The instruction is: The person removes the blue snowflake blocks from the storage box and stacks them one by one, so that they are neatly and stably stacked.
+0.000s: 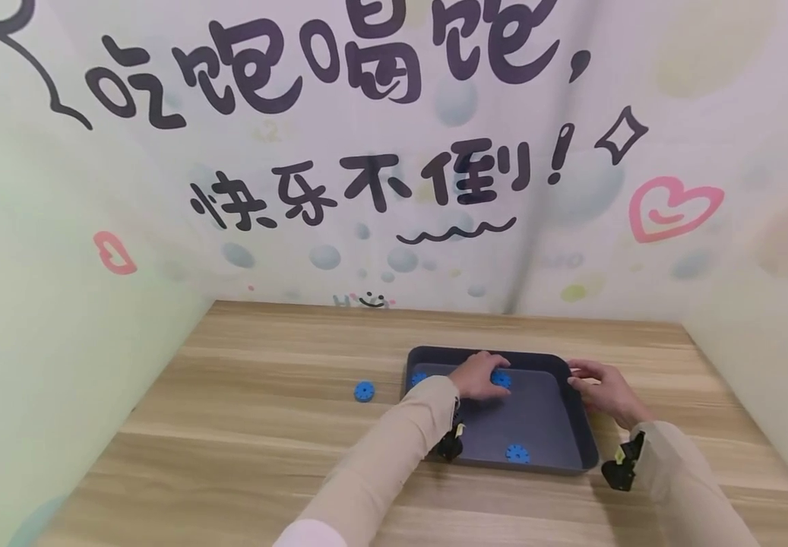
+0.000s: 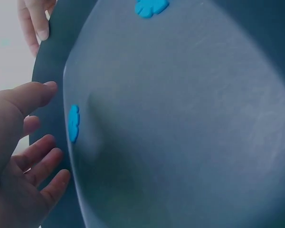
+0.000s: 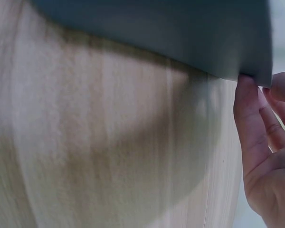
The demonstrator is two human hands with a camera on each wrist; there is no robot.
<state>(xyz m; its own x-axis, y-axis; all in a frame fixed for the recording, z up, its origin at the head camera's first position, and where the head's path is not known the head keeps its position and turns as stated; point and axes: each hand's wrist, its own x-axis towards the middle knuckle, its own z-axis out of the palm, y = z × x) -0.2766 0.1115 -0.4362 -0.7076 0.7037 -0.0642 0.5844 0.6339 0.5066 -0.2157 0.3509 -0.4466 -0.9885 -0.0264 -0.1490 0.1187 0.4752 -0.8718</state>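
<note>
A dark grey rectangular tray lies on the wooden table. My left hand is over its far side, fingers spread, beside a blue notched disc on the tray floor. In the left wrist view, a gap shows between that disc and the fingertips of the left hand. My right hand is at the tray's far right corner. The right wrist view shows the right hand pinching the tray's edge between thumb and fingers.
Inside the tray, one blue disc lies near the front edge and another at the far left corner, partly hidden. A further blue disc is on the table, left of the tray. A printed cloth wall stands behind.
</note>
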